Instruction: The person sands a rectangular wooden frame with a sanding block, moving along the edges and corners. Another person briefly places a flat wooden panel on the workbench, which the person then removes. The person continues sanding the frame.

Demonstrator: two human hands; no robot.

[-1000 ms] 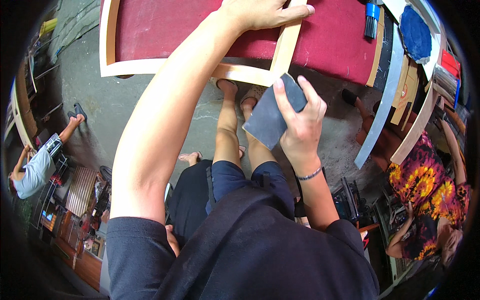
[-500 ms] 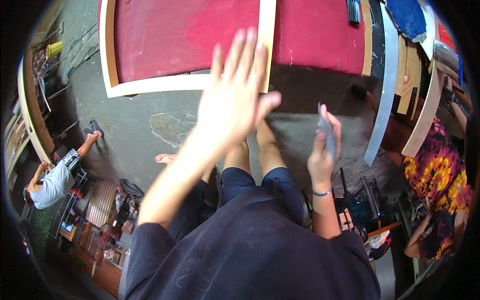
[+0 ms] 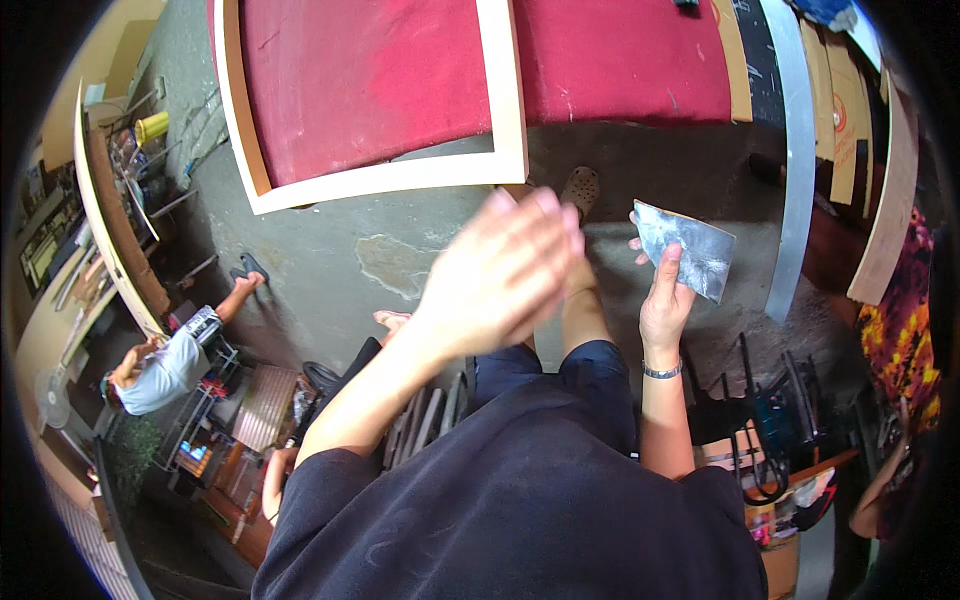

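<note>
Sandpaper sheet, one, held by right hand; left hand seemingly empty.

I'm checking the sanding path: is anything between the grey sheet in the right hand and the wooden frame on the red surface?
Nothing visible. The right hand holds the sheet up, apart from the frame. The blurred left hand hangs beside it, below the frame, not between them.

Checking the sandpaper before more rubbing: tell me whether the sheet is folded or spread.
Spread, as far as shows: the grey sheet is held up flat by its lower corner in the right hand, its corners visible, no crease showing.
</note>
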